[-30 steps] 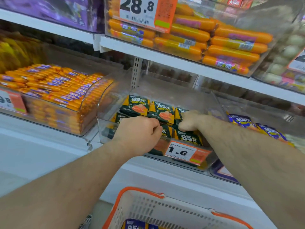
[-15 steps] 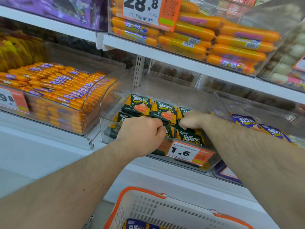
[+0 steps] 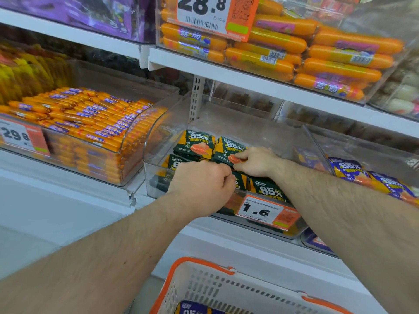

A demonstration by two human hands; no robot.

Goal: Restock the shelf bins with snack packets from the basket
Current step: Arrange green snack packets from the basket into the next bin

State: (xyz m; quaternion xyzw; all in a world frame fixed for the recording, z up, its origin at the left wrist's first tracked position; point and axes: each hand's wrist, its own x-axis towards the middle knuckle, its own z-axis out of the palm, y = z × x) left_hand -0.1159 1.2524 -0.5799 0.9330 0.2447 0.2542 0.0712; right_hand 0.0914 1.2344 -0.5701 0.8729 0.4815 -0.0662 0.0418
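On bin front tag (image 3: 260, 211) "1.6"; green packets (image 3: 200, 143) marked "85%"

Dark green snack packets (image 3: 199, 145) lie flat inside clear bin (image 3: 294, 141).

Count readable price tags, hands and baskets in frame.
Readable price tags: 3 (28.8 tag, 29.8 tag, 1.6 tag)
Hands: 2 (left hand; right hand, pinching a green packet)
Baskets: 1 (basket)
Total: 6
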